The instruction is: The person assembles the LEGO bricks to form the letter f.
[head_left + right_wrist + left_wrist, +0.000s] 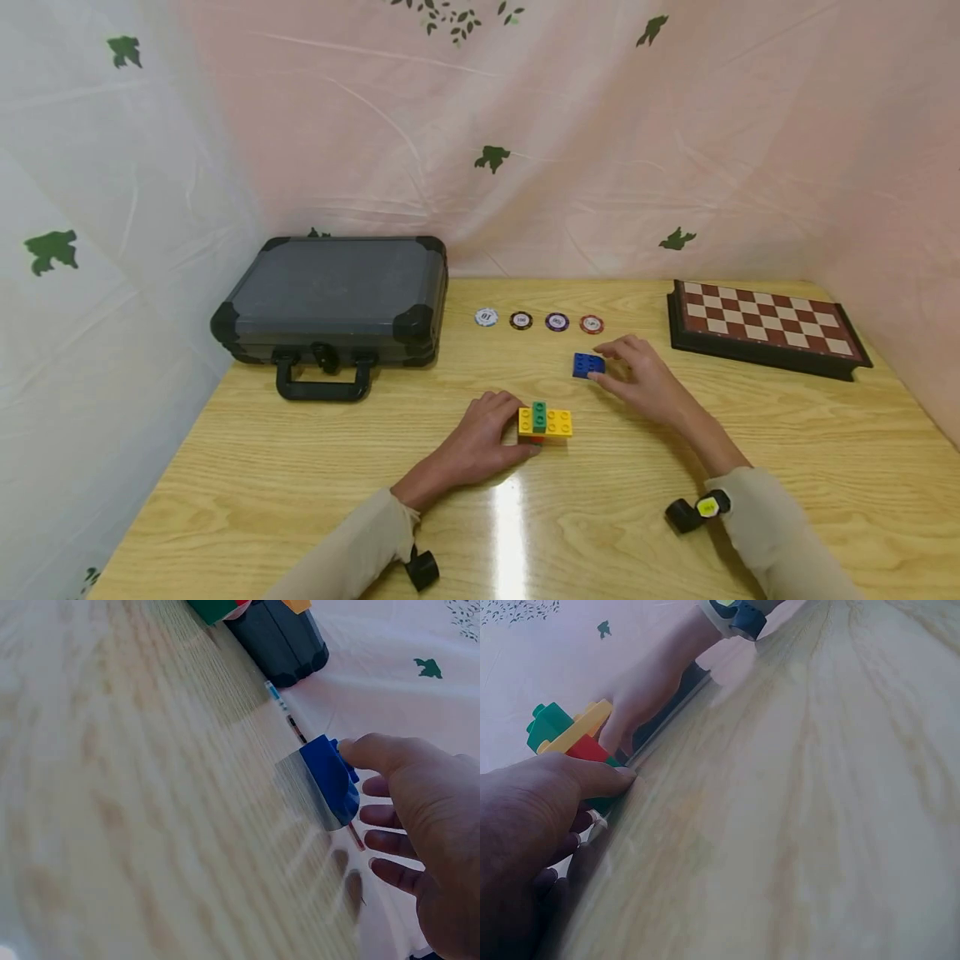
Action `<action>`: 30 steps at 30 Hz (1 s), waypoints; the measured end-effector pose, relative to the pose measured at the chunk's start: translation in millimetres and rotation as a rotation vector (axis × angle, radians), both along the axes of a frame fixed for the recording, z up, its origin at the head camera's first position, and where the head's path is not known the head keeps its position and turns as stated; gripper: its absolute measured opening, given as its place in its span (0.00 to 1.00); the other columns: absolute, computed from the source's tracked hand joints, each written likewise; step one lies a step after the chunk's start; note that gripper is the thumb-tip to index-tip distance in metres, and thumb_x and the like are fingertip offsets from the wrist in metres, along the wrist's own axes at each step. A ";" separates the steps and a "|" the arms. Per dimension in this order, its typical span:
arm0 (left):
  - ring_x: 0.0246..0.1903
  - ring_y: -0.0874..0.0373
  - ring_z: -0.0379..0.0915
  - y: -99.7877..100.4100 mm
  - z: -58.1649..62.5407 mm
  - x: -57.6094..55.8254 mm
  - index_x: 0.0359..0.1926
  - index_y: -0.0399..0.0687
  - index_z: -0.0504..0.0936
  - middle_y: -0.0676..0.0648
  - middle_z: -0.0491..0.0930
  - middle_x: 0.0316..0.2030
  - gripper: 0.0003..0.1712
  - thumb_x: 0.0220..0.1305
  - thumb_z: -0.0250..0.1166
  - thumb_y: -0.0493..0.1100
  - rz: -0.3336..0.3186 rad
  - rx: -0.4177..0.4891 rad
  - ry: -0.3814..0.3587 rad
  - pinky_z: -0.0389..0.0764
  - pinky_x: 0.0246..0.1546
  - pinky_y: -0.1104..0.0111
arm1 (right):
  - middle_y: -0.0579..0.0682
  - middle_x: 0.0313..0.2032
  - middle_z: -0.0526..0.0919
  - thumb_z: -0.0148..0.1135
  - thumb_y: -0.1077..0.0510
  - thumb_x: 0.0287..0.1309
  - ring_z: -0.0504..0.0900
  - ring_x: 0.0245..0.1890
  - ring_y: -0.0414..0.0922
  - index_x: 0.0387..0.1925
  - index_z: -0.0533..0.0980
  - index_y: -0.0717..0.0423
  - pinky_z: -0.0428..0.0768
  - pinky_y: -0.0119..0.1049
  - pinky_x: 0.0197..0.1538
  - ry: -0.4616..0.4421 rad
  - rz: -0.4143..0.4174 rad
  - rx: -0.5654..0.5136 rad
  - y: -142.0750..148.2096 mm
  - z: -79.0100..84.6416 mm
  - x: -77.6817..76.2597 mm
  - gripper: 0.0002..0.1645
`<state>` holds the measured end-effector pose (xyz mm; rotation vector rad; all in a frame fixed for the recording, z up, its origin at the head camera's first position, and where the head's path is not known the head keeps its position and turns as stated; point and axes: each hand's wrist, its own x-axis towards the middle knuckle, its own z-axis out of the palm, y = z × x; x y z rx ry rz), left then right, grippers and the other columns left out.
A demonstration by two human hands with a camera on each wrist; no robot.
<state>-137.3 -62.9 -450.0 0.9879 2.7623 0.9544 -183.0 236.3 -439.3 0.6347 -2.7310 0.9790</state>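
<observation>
My left hand [483,437] holds a small stack of toy building bricks [556,422] low down, with the thumb in front and the fingers behind. On top of the stack sits a green brick across a long yellow one; red and green bricks [589,748] show beneath in the left wrist view. To the right and farther back, a blue brick [588,365] with a curved end [330,780] rests on the table. My right hand [641,382] is beside it, the thumb tip [349,750] at its studs and the other fingers spread apart from it.
Several poker chips [557,322] lie in a row behind the blue brick. A grey case [337,287] with a black handle stands at the back left. At the back right is a checkered board box [765,321]. A patterned cloth [585,125] hangs behind the table [615,533].
</observation>
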 end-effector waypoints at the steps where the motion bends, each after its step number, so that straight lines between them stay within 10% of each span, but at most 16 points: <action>1: 0.53 0.54 0.70 -0.1 -0.3 -0.3 0.55 0.47 0.81 0.50 0.78 0.51 0.24 0.63 0.75 0.51 -0.001 0.000 0.002 0.69 0.59 0.56 | 0.61 0.51 0.78 0.72 0.59 0.65 0.75 0.51 0.57 0.58 0.78 0.67 0.75 0.57 0.54 -0.014 -0.001 0.002 0.0 -0.9 -0.8 0.24; 30: 0.52 0.54 0.70 -0.3 -0.4 -0.3 0.55 0.48 0.81 0.50 0.78 0.51 0.24 0.63 0.75 0.51 -0.001 0.003 0.005 0.69 0.59 0.56 | 0.60 0.52 0.78 0.69 0.58 0.68 0.71 0.52 0.56 0.59 0.79 0.65 0.71 0.56 0.55 -0.058 -0.013 0.020 -2.3 -8.7 -4.3 0.22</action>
